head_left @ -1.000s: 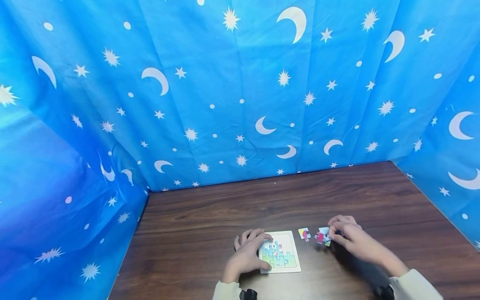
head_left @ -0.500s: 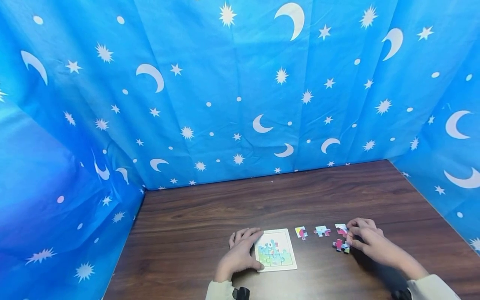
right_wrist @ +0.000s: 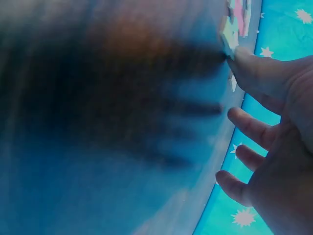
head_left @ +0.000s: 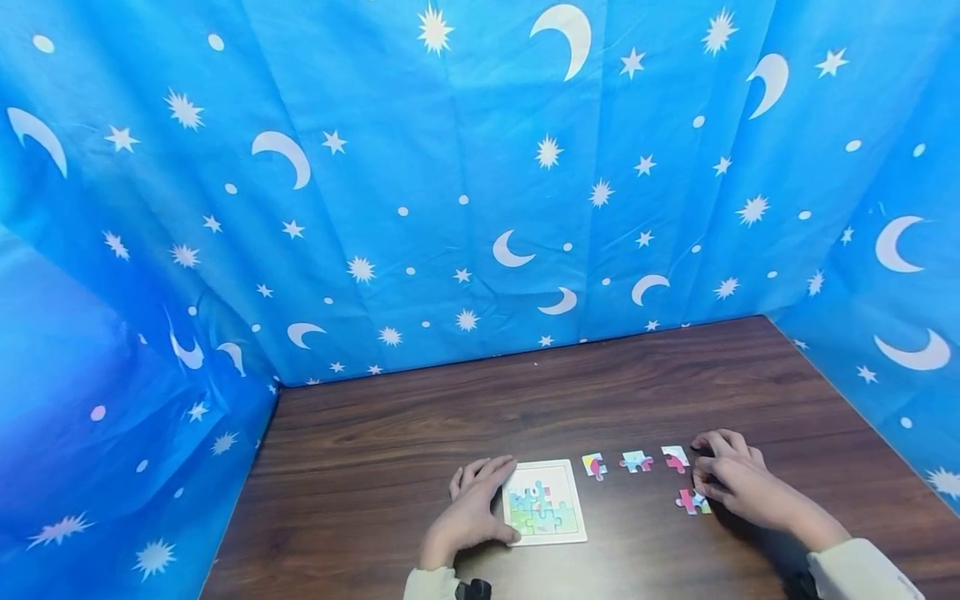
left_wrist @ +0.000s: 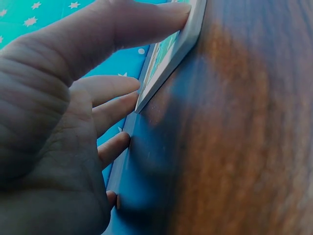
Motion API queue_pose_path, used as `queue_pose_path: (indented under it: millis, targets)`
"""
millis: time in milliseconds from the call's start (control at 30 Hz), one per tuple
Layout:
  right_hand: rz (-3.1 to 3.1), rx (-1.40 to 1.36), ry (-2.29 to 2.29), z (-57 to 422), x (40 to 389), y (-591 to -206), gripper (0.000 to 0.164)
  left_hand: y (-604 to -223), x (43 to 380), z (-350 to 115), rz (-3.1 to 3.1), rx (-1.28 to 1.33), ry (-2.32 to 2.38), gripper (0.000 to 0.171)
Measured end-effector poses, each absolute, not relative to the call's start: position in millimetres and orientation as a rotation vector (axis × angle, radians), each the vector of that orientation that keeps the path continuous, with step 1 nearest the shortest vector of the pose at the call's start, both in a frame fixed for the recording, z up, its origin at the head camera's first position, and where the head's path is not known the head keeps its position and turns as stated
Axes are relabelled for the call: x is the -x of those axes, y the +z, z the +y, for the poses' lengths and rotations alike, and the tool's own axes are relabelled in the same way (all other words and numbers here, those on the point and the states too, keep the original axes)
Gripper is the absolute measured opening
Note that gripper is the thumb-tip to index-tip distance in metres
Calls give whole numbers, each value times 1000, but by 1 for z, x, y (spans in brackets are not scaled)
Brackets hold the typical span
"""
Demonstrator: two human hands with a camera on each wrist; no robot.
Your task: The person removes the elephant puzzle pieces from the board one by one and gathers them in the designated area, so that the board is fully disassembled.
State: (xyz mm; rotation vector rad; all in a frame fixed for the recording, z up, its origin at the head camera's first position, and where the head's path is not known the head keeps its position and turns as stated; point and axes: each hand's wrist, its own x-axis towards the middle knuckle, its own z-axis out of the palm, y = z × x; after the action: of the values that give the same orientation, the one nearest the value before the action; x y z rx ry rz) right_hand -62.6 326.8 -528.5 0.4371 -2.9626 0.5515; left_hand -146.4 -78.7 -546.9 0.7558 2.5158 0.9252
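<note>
My left hand (head_left: 468,515) rests along the left side of a square jigsaw tray (head_left: 580,533), thumb on its near left rim and fingers at the far left corner. In the left wrist view the thumb (left_wrist: 156,22) lies on the rim with the fingers extended beside it. Joined pieces fill the lower part of the tray. At the right, my right hand (head_left: 738,483) touches a red, green and blue jigsaw piece (head_left: 687,500) on the table. In the right wrist view its thumb tip meets the piece (right_wrist: 229,35), and the lower fingers are apart, loosely bent.
Three more pieces lie in a row right of the tray: a yellow and red piece (head_left: 594,466), a pale blue piece (head_left: 636,462) and a white and red piece (head_left: 675,457). A blue star-patterned curtain (head_left: 420,167) surrounds the brown wooden table (head_left: 420,425).
My right hand has moved right, and the pieces that were bunched under it now lie spread apart. My left hand stays at the tray. The head view has shifted slightly.
</note>
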Motion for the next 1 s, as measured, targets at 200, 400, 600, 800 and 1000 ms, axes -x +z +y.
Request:
queue_pose_path:
  millis: [200,400,600,800,1000]
  targets:
    - [-2922,-415,556,325,63,-534,39,-547,147,-81,2522,-741,915,99]
    - [-2940,-379,592,324,63,-534,34,-549,147,-80,2534,-735,907,102]
    - [-2880,-395,623,319,64,-528,33,-549,149,-80,2535,-754,904,103]
    - [-2735,-472,629,301,72,-526,27,-545,148,-79,2533,-771,908,102]
    - [-2755,-499,712,272,83,-521,19,-542,146,-80,2531,-749,904,98]
